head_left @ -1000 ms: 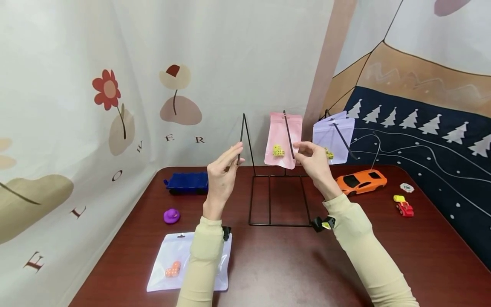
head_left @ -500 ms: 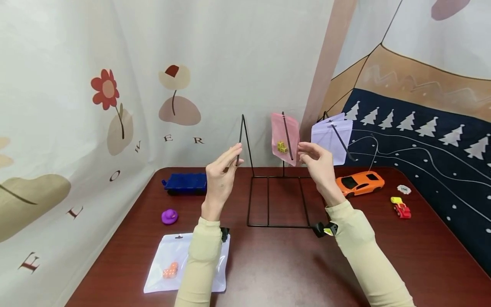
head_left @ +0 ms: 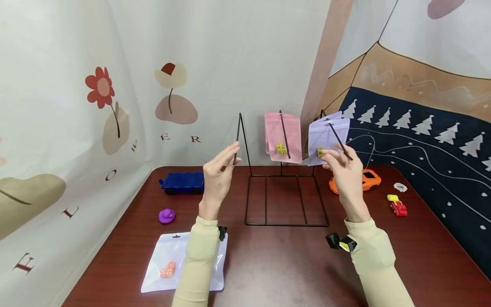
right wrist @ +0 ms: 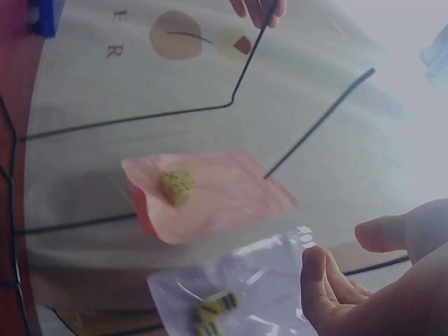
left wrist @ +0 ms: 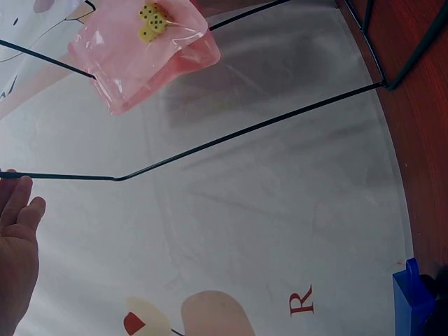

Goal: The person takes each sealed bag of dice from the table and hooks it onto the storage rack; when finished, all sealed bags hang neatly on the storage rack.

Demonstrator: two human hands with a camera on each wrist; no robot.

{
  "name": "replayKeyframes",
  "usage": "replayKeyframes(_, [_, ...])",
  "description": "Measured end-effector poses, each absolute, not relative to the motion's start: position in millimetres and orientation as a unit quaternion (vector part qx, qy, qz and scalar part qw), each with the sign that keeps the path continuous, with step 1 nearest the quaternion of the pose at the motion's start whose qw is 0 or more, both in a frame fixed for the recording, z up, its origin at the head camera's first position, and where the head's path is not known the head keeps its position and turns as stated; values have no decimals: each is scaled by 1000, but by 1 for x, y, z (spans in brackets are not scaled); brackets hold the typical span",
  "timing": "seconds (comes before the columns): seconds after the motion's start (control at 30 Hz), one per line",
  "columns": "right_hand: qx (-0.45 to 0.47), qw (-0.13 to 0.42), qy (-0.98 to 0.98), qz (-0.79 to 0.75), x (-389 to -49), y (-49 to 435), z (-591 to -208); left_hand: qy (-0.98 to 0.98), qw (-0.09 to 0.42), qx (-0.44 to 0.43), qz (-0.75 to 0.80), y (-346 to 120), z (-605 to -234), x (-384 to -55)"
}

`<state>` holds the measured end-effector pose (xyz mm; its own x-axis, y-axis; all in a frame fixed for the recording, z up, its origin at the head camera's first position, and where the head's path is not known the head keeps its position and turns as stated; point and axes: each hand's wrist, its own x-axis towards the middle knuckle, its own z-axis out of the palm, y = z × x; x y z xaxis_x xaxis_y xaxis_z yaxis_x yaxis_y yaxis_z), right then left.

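My left hand (head_left: 217, 179) pinches the tip of the left hook on a black wire display rack (head_left: 287, 224). Pink zip pouches (head_left: 292, 128) hang from the middle hook, with yellow dice (head_left: 281, 149) showing in the front one. On the right hook hang lilac pouches (head_left: 320, 133), also with yellow dice (left wrist: 152, 21) visible in the pink one from the left wrist. My right hand (head_left: 347, 183) is at the front lilac pouch, beside that hook's end. In the right wrist view its thumb (right wrist: 385, 234) and fingers stand apart, the fingers overlapping the pouch edge.
A large lilac pouch (head_left: 155, 260) with orange dice (head_left: 167, 270) lies at the front left. Behind it are a purple duck (head_left: 166, 215) and a blue toy wagon (head_left: 183, 183). An orange car (head_left: 371, 181), a white chip (head_left: 400, 187) and a red-yellow toy (head_left: 399, 208) sit at the right.
My right hand has moved right, from the pink pouches to the lilac ones. The pink pouches have swung round and face forward. My left hand stays at its hook.
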<state>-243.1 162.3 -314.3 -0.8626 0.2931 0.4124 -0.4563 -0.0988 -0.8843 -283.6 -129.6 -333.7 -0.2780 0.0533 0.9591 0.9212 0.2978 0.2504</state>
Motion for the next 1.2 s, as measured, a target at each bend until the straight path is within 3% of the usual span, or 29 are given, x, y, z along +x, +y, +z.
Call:
replayKeyframes(0.27, [59, 336, -705, 621, -225, 177, -311, -655, 469, -363, -467, -130, -334, -283])
replayKeyframes(0.5, [139, 409, -753, 497, -218, 184, -311, -656, 471, -367, -463, -132, -334, -282])
replayKeyframes(0.73, [216, 428, -714, 510, -205, 177, -297, -656, 455, -380, -467, -133, -332, -283])
replayKeyframes(0.93, [218, 443, -702, 514, -206, 180, -298, -667, 456, -365, -463, -133, -331, -283])
replayKeyframes(1.2, [228, 422, -710, 516, -208, 184, -300, -687, 481, -316, -444, -131, -333, -282])
